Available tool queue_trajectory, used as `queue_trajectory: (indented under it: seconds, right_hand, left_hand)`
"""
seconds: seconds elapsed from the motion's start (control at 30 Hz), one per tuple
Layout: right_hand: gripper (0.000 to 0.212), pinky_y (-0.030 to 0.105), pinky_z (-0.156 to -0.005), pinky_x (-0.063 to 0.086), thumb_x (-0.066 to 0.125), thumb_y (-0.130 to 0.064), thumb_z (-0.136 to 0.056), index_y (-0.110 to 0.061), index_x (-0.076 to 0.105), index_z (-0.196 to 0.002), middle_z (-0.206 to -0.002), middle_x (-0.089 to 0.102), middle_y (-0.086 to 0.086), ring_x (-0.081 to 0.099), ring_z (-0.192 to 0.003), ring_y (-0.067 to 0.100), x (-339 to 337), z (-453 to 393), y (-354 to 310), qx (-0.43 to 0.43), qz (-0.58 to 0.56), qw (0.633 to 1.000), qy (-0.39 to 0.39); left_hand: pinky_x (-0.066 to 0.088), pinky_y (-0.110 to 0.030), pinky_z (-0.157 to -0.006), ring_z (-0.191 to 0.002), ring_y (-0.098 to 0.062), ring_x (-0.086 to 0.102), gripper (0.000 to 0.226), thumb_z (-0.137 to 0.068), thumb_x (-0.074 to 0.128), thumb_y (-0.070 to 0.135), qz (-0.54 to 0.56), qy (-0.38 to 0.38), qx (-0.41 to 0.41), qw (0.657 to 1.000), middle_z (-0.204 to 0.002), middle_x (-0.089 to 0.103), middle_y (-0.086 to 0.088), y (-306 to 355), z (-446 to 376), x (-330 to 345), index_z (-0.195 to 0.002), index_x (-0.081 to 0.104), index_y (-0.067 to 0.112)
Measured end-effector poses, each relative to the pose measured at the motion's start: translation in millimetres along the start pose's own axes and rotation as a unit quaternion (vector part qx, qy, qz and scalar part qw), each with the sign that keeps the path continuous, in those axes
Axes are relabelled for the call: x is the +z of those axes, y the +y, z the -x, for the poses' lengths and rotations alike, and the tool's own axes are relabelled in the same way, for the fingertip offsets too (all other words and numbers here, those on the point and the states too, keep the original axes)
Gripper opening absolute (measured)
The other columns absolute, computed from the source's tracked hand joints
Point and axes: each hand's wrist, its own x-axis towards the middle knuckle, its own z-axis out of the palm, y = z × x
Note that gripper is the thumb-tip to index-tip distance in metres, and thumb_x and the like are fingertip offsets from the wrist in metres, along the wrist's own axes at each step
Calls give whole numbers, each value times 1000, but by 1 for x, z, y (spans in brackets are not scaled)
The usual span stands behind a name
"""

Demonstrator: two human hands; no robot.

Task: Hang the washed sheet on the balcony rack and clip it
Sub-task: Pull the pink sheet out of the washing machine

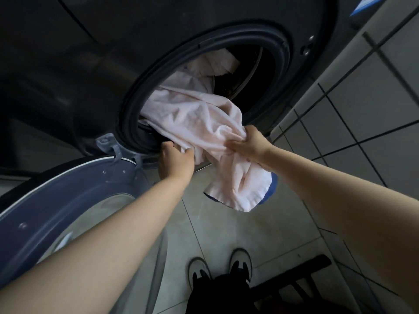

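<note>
A pale pink sheet (195,114) spills out of the round opening of a dark front-loading washing machine (294,71). Part of it still lies inside the drum, and a loose end with a blue underside hangs down below the opening. My left hand (175,160) grips the sheet's lower edge at the rim of the opening. My right hand (248,143) is closed on a bunched fold of the sheet just to the right. No rack or clips are in view.
The machine's round door (68,211) stands swung open at the lower left, under my left forearm. A tiled wall (362,109) runs along the right. Below are a tiled floor (226,227), my two shoes (240,261) and a dark slatted object (294,279) at bottom right.
</note>
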Motion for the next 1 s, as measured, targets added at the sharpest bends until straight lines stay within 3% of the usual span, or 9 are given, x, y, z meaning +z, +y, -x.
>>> queue_trajectory:
  seconds: [0.1, 0.27, 0.4, 0.47, 0.6, 0.7, 0.8, 0.93, 1.0]
  right_hand:
    - [61, 24, -43, 41, 71, -27, -81, -20, 40, -133, -106, 57, 4, 59, -83, 21, 6, 2, -5, -38, 23, 999, -13]
    - [31, 32, -66, 51, 70, -34, -78, -15, 56, -99, -91, 66, 3, 64, -86, 24, 16, 25, -8, -79, 133, 985, -83]
    - [42, 36, -71, 42, 69, -37, -78, -3, 50, -96, -89, 60, 12, 55, -79, 30, 21, 58, -10, -199, 274, 936, -99]
    - [39, 32, -71, 39, 66, -43, -82, -10, 49, -93, -86, 49, -2, 50, -75, 17, 19, 71, -6, -241, 297, 914, -133]
    - [47, 26, -82, 36, 35, -67, -86, -29, 60, -97, -87, 47, -9, 43, -92, 11, 9, 82, 5, -174, 264, 929, -192]
    - [45, 28, -74, 32, 33, -54, -94, -15, 56, -90, -86, 54, -4, 45, -96, 17, 4, 76, 3, -144, 216, 961, -91]
    - [34, 28, -72, 34, 49, -42, -94, -11, 50, -107, -105, 56, 3, 52, -96, 20, 4, 56, -3, -60, 151, 987, 20]
    - [83, 37, -97, 42, 64, -48, -83, -12, 21, -145, -140, 38, 9, 45, -124, 27, 16, 29, -18, 41, 14, 999, 27]
    - [101, 37, -101, 43, 69, -48, -80, -17, 3, -150, -135, 40, 4, 48, -120, 24, 21, 20, -26, 84, -101, 991, 18]
  left_hand:
    - [36, -28, -58, -87, -30, 60, 47, -83, 64, 39, 168, -31, -104, 980, -103, 66, -18, 10, -2, 8, -104, 60, -2]
    - [52, -32, -78, -96, -17, 65, 72, -63, 71, 67, 270, -79, -142, 949, -105, 67, 3, 19, 2, 9, -113, 57, 16]
    - [52, -36, -88, -96, -18, 62, 82, -59, 80, 60, 203, -59, -120, 970, -109, 60, 1, 20, 11, 7, -118, 42, 17]
    - [50, -34, -84, -96, -20, 61, 68, -65, 82, 44, 186, -44, -127, 973, -109, 59, 1, 17, 11, 5, -114, 44, 17]
    - [47, -32, -77, -91, -23, 61, 39, -78, 68, 22, 206, -40, -154, 965, -105, 61, -4, 6, 18, -12, -110, 49, 11]
    - [46, -32, -68, -81, -27, 60, 27, -77, 60, 22, 196, -43, -175, 964, -87, 61, -6, -4, 22, -27, -99, 56, 8]
    - [39, -27, -56, -56, -23, 57, 18, -80, 52, 18, 227, -68, -225, 945, -55, 54, 0, -8, 27, -36, -63, 50, 12]
    - [39, -23, -53, -50, -14, 47, 28, -89, 44, 17, 275, -110, -289, 910, -59, 43, 4, -10, 42, -44, -62, 40, 17]
    - [41, -24, -61, -57, -15, 46, 23, -83, 48, 21, 280, -105, -311, 902, -61, 42, 6, -12, 45, -52, -61, 42, 20]
